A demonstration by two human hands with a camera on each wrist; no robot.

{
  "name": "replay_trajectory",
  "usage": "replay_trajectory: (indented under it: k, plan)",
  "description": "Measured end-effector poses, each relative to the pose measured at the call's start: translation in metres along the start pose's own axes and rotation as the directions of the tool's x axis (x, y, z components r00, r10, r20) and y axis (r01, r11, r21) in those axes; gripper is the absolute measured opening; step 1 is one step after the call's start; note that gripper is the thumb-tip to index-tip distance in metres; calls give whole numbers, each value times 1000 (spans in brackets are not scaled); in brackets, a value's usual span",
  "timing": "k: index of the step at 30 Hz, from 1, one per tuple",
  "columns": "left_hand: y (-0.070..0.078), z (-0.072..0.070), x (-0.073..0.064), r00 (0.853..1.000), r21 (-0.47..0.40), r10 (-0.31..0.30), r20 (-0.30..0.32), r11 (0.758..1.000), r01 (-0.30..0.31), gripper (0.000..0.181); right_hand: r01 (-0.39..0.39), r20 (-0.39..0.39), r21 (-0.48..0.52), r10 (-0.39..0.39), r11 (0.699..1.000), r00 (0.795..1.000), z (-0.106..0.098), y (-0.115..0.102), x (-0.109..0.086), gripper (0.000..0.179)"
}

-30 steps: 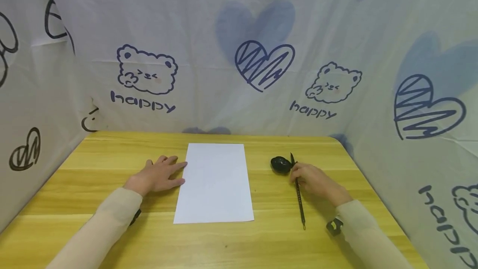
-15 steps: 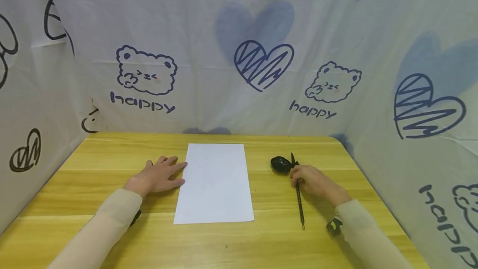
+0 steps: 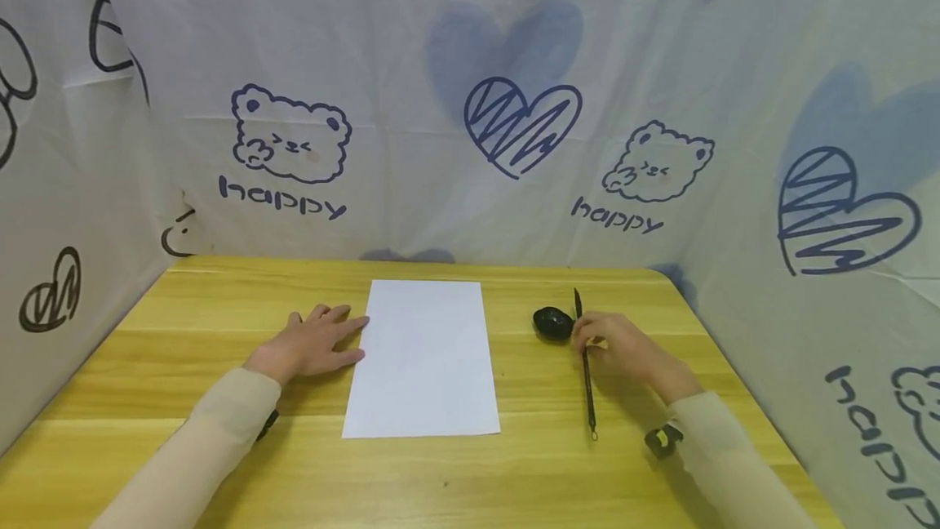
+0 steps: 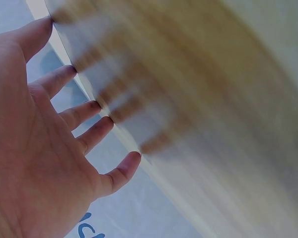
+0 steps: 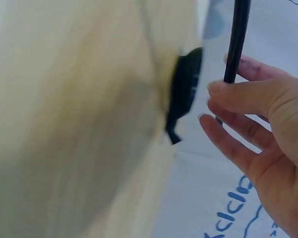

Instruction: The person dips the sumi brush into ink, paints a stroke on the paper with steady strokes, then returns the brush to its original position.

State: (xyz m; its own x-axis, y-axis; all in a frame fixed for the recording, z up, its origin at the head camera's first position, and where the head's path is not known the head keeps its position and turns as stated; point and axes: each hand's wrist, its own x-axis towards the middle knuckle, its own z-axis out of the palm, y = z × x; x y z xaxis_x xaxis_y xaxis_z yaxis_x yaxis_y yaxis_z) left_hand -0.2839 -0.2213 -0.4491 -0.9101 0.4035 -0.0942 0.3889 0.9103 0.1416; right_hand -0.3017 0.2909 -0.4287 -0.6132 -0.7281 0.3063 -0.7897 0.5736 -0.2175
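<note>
My left hand (image 3: 308,345) rests on the table with its fingers spread, its index finger and thumb on the left edge of a white sheet of paper (image 3: 422,362). On the right, my right hand (image 3: 624,349) pinches a thin black calligraphy brush (image 3: 590,390) between thumb and fingers. Its dark tip points to the far side, and a small hanging loop is at the near end. In the right wrist view the brush (image 5: 237,39) stands apart from the table surface. Just left of that hand lies a shiny black oval object (image 3: 552,323), its kind unclear, partly hidden by the fingers.
The wood-grain table (image 3: 441,480) ends at a white curtain (image 3: 411,145) printed with hearts and bears, which hangs behind it and on both sides. A dark wrist device (image 3: 663,439) sits at the right sleeve.
My right hand has raised the brush from the tabletop and shifted it slightly to the far side, leaving the black oval object in place. The left hand and the paper stay still.
</note>
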Motion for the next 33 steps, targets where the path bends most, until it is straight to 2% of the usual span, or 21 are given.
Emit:
replay_trajectory:
  k: [7, 12, 16, 22, 25, 30, 33]
  plan:
    - [-1, -2, -2, 1000, 2, -3, 3, 1000, 3, 67, -39, -69, 28, 41, 999, 997, -14, -11, 13, 25]
    - [-4, 0, -4, 1000, 1, -6, -6, 1000, 6, 67, -85, -168, 150, 110, 985, 980, -14, -18, 24, 23]
    - [-3, 1, -4, 1000, -10, 5, 0, 1000, -5, 67, -136, -231, 228, 189, 964, 954, -12, -20, 29, 22]
    - [0, 2, -2, 1000, -2, 4, 1, 1000, -4, 66, -211, -319, 238, 282, 948, 905, -18, -21, 33, 22]
    - [0, 1, -2, 1000, -4, 7, -8, 1000, -7, 66, -226, -361, 236, 301, 945, 883, -21, -20, 35, 20]
    - [1, 0, -1, 1000, 11, 1, -3, 1000, -1, 67, -213, -419, 233, 296, 949, 858, -23, -19, 36, 14]
    - [0, 0, 1, 1000, 19, 2, 3, 1000, -2, 67, -229, -437, 249, 320, 941, 840, -23, -21, 37, 12]
